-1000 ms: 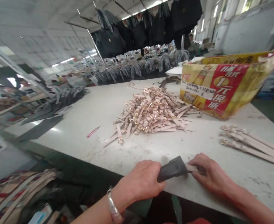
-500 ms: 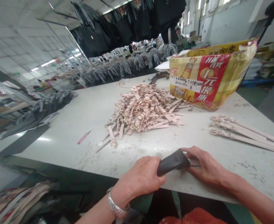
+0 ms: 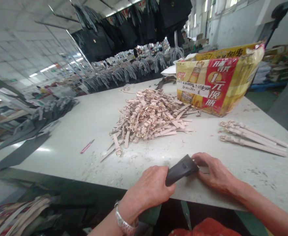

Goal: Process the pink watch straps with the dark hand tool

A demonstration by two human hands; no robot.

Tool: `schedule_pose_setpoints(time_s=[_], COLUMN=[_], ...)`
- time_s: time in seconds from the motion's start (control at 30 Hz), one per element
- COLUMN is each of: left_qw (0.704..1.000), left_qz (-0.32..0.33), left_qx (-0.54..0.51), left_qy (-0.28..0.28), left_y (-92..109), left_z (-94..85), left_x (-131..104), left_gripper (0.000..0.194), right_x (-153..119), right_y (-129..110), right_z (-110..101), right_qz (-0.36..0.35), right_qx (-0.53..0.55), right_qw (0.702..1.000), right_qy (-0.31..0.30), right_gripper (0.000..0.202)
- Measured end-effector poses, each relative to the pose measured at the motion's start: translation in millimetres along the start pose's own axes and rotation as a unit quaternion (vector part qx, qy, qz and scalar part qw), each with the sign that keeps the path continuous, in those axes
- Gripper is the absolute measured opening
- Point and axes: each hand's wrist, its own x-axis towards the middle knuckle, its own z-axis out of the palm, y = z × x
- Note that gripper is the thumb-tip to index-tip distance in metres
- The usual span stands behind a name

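My left hand (image 3: 153,185), with a silver bracelet at its wrist, is closed round the left end of a dark grey, leather-like piece (image 3: 181,169). The piece is narrow and looks folded, tilted with its right end higher. At that right end, the thumb and forefinger of my right hand (image 3: 214,170) close on its edge. Between those fingers a small pale patch shows, too unclear to name. Just beyond my hands lies a big heap of pale pink straps (image 3: 149,114) with gold-coloured buckles. Several similar buckled straps (image 3: 254,137) lie apart to the right.
A yellow and red cardboard box (image 3: 215,83) stands behind the heap on the white table (image 3: 90,114). Left of the heap lies a pink pen-like tool (image 3: 87,146). Dark grey flat pieces (image 3: 28,141) cover the left end. Black bags (image 3: 134,29) hang on a rack behind.
The dark piece's right end has risen slightly, and the grey metallic-looking bit between my right fingers shows less. The view has shifted a little.
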Motion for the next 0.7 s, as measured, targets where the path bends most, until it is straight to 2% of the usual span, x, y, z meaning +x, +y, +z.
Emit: schedule_pose_setpoints(time_s=[0.1, 0.2, 0.33, 0.43, 0.53, 0.63, 0.7], left_qw=[1.000, 0.998, 0.997, 0.997, 0.997, 0.997, 0.998], left_qz=[-0.020, -0.048, -0.063, -0.051, -0.054, -0.058, -0.057], left_qx=[-0.020, -0.037, -0.044, -0.052, -0.045, -0.037, -0.030], left_qy=[0.007, 0.003, 0.007, -0.008, -0.014, -0.021, -0.029], left_y=[-7.4, -22.0, -35.6, -37.8, -36.7, -35.3, -34.3], left_z=[0.9, 1.0, 1.2, 1.4, 1.1, 0.9, 1.0], left_x=[-2.1, -8.8, -20.5, -27.9, -32.2, -34.0, -34.7], left_gripper=[0.027, 0.028, 0.028, 0.025, 0.024, 0.026, 0.026], right_x=[2.0, 1.0, -5.7, -11.8, -16.9, -21.7, -24.1], right_y=[-1.9, -3.5, -4.6, -4.8, -6.2, -9.3, -11.0], right_z=[0.0, 1.4, 8.1, 12.1, 12.5, 12.7, 13.5], right_qz=[-0.026, -0.036, -0.035, -0.093, -0.150, -0.173, -0.164], right_qx=[-0.048, -0.079, -0.102, -0.126, -0.130, -0.128, -0.106], right_qw=[0.998, 0.996, 0.993, 0.985, 0.978, 0.976, 0.981], right_qy=[0.009, 0.009, 0.047, 0.068, 0.064, 0.041, 0.016], right_gripper=[0.016, 0.015, 0.013, 0.015, 0.017, 0.017, 0.018])
